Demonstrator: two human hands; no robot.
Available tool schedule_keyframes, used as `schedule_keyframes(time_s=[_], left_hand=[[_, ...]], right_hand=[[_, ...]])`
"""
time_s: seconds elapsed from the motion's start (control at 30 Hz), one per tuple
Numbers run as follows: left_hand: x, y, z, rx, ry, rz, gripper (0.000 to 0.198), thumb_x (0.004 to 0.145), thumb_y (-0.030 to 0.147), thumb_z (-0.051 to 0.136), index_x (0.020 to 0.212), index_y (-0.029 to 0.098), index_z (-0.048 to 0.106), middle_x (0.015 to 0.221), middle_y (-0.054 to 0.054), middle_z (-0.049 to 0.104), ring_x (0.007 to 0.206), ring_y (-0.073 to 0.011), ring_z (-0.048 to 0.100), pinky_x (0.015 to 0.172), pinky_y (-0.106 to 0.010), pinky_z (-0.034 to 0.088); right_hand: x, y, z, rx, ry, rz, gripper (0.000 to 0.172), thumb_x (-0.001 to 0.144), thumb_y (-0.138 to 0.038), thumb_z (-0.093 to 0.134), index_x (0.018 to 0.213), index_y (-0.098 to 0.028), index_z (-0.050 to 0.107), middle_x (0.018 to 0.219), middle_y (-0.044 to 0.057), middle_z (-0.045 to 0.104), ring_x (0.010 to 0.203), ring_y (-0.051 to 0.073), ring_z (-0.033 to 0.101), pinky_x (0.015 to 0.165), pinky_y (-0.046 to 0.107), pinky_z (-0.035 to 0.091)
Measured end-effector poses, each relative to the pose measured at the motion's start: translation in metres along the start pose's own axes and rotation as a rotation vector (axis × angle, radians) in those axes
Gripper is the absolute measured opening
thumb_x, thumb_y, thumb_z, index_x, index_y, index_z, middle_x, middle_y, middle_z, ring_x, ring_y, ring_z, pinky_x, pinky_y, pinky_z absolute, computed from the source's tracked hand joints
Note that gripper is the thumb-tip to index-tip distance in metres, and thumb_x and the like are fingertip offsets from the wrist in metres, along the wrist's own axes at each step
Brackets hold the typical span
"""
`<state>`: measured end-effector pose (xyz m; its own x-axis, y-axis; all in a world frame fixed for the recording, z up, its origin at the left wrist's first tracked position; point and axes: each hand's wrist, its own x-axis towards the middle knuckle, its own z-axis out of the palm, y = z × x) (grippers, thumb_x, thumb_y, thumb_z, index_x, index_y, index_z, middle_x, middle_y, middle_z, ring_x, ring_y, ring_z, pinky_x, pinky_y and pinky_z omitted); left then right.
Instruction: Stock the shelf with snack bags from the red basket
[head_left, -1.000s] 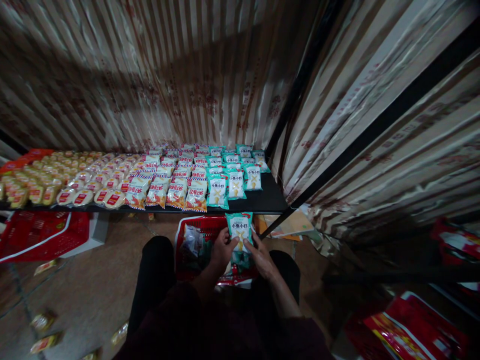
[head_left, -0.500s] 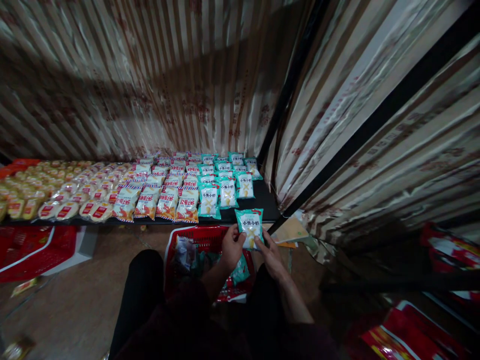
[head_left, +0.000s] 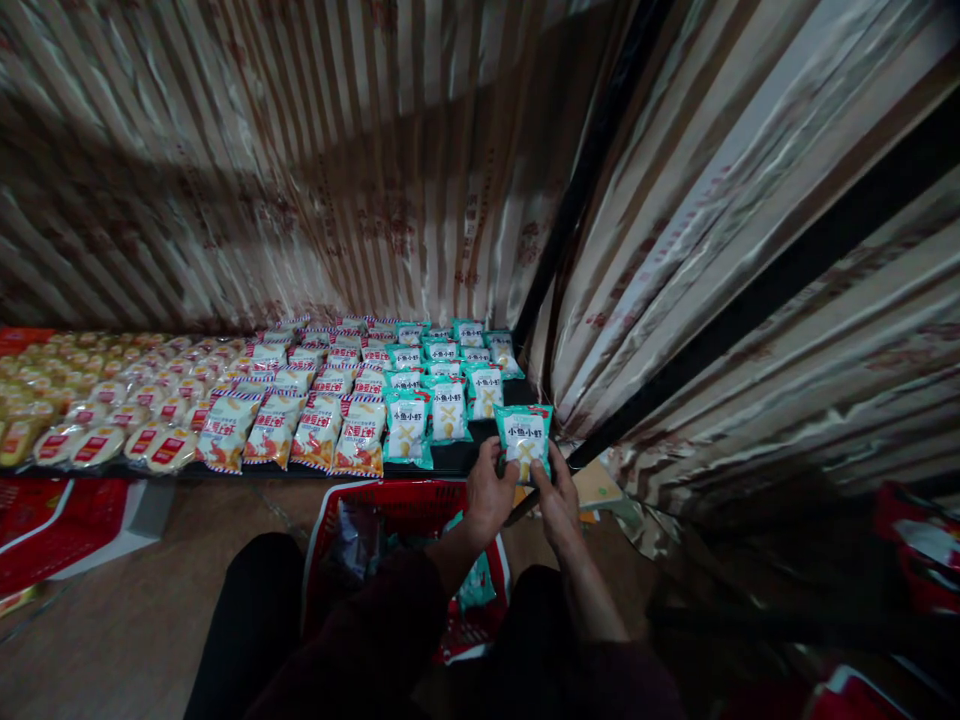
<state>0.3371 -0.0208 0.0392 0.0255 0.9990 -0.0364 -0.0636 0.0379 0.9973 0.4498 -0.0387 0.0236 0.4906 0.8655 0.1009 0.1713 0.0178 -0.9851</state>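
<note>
Between my two hands is a teal-and-white snack bag [head_left: 526, 437], upright with its printed front toward me. My left hand [head_left: 491, 492] pinches its left lower side, and my right hand [head_left: 559, 500] grips its right lower side. The bag is at the front right corner of a low black shelf [head_left: 484, 440]. Just left of it stand rows of matching teal snack bags [head_left: 409, 425]. Farther left come rows of white-and-orange snack bags [head_left: 360, 432]. Below my forearms, a red basket [head_left: 319, 560] holds more teal bags [head_left: 476, 582], partly hidden by my arms.
Round wrapped cakes [head_left: 97, 445] and yellow packets [head_left: 22, 435] fill the shelf's left part. A black post [head_left: 645, 385] slants past the right end. Striped curtain [head_left: 337, 200] hangs behind. Another red basket [head_left: 82, 525] is at the lower left, and a cardboard piece [head_left: 596, 487] lies right.
Both hands have carried the teal snack bag forward and slightly right, from over the basket to the shelf's front right corner. The view has shifted a little.
</note>
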Motion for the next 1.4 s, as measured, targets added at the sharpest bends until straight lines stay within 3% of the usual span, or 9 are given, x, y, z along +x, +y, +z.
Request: schedule_keyframes(time_s=[0.23, 0.4, 0.53, 0.7, 0.9, 1.03, 1.2, 1.4], left_hand=[[0.026, 0.016, 0.020, 0.076, -0.019, -0.007, 0.049, 0.077, 0.021, 0.062, 0.125, 0.017, 0.057, 0.129, -0.013, 0.060, 0.120, -0.0285, 0.054, 0.108, -0.040, 0.036], [0.043, 0.038, 0.032, 0.242, -0.059, 0.038, 0.049, 0.083, 0.024, 0.053, 0.131, 0.018, 0.051, 0.138, -0.010, 0.053, 0.129, -0.0236, 0.048, 0.112, -0.036, 0.033], [0.059, 0.046, 0.041, 0.314, -0.076, 0.072, 0.048, 0.085, 0.025, 0.050, 0.132, 0.017, 0.049, 0.139, -0.011, 0.053, 0.130, -0.0213, 0.047, 0.113, -0.034, 0.032], [0.076, 0.051, 0.052, 0.342, -0.076, 0.056, 0.051, 0.084, 0.026, 0.051, 0.134, 0.013, 0.048, 0.139, -0.013, 0.052, 0.130, -0.0227, 0.047, 0.113, -0.035, 0.032], [0.090, 0.055, 0.064, 0.328, -0.097, 0.014, 0.056, 0.089, 0.035, 0.047, 0.138, 0.010, 0.043, 0.147, -0.017, 0.042, 0.138, -0.0239, 0.037, 0.115, -0.033, 0.028], [0.096, 0.056, 0.072, 0.308, -0.083, -0.028, 0.061, 0.090, 0.042, 0.045, 0.141, 0.010, 0.040, 0.152, -0.018, 0.034, 0.143, -0.0260, 0.027, 0.118, -0.037, 0.022], [0.103, 0.054, 0.081, 0.328, -0.078, -0.041, 0.062, 0.091, 0.041, 0.044, 0.142, 0.008, 0.037, 0.154, -0.019, 0.029, 0.144, -0.0268, 0.025, 0.119, -0.038, 0.020], [0.108, 0.053, 0.090, 0.392, 0.032, -0.046, 0.056, 0.090, 0.034, 0.046, 0.141, 0.012, 0.039, 0.151, -0.018, 0.035, 0.142, -0.0284, 0.030, 0.118, -0.041, 0.025]], right_hand=[[0.036, -0.007, 0.007, -0.109, 0.082, -0.124, 0.071, 0.081, -0.058, 0.050, 0.140, -0.018, 0.044, 0.146, 0.012, 0.044, 0.133, 0.029, 0.040, 0.111, 0.045, 0.030], [0.061, -0.015, 0.010, -0.229, 0.130, -0.166, 0.065, 0.086, -0.054, 0.042, 0.141, -0.020, 0.038, 0.140, 0.015, 0.048, 0.124, 0.029, 0.048, 0.104, 0.049, 0.036], [0.083, -0.017, 0.012, -0.273, 0.147, -0.213, 0.059, 0.087, -0.051, 0.039, 0.134, -0.017, 0.044, 0.130, 0.017, 0.053, 0.117, 0.030, 0.052, 0.099, 0.050, 0.039], [0.109, -0.006, 0.015, -0.292, 0.140, -0.245, 0.052, 0.086, -0.051, 0.036, 0.122, -0.016, 0.052, 0.120, 0.016, 0.058, 0.111, 0.029, 0.054, 0.096, 0.050, 0.041], [0.136, 0.012, 0.017, -0.253, 0.132, -0.315, 0.050, 0.083, -0.047, 0.042, 0.121, -0.016, 0.052, 0.119, 0.015, 0.058, 0.110, 0.028, 0.054, 0.096, 0.050, 0.042], [0.146, 0.014, 0.019, -0.218, 0.129, -0.318, 0.048, 0.082, -0.045, 0.042, 0.121, -0.018, 0.053, 0.119, 0.014, 0.059, 0.109, 0.027, 0.054, 0.096, 0.049, 0.042], [0.155, 0.016, 0.020, -0.219, 0.123, -0.306, 0.051, 0.082, -0.046, 0.042, 0.122, -0.017, 0.054, 0.120, 0.014, 0.059, 0.110, 0.027, 0.054, 0.097, 0.048, 0.042], [0.164, 0.025, 0.022, -0.244, 0.138, -0.285, 0.050, 0.081, -0.046, 0.041, 0.121, -0.018, 0.055, 0.120, 0.012, 0.060, 0.110, 0.026, 0.054, 0.099, 0.046, 0.041]])
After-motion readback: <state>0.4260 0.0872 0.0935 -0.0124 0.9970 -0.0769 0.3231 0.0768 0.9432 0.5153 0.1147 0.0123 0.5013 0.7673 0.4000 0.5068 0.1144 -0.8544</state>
